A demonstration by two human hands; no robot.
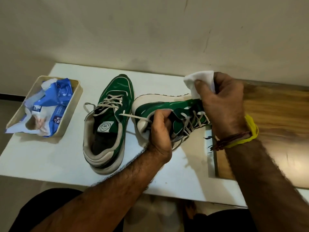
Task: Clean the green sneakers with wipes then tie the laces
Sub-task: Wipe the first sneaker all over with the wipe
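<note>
**Mia:** Why is everything on the white table (50, 164)?

**Sam:** So the person can reach it all. The table is the biggest thing here, so let's start there. Everything sits on top of it.

**Mia:** Where are the green shoes?

**Sam:** One green sneaker (107, 124) stands flat near the middle of the table, laces loose. I think it is waiting its turn. The other sneaker (168, 106) is toward the table's far right side, tipped on its side so the green part faces up for wiping.

**Mia:** Who is tipping it?

**Sam:** The left hand (160, 129). Its fingers are curled tight around the shoe's opening, so it won't slide.

**Mia:** And the tray (15, 121)?

**Sam:** It sits at the table's left end, well away from the shoes. It keeps the blue wipes pack (50, 104) in one spot.

**Mia:** What about the other hand?

**Sam:** The right hand (222, 101) is over the tipped shoe's front. Its fingers pinch a white wipe (199, 82), pressed against the shoe, I think to rub off dirt.

**Mia:** Are the laces tied?

**Sam:** Not yet. They hang loose on both shoes.
</note>
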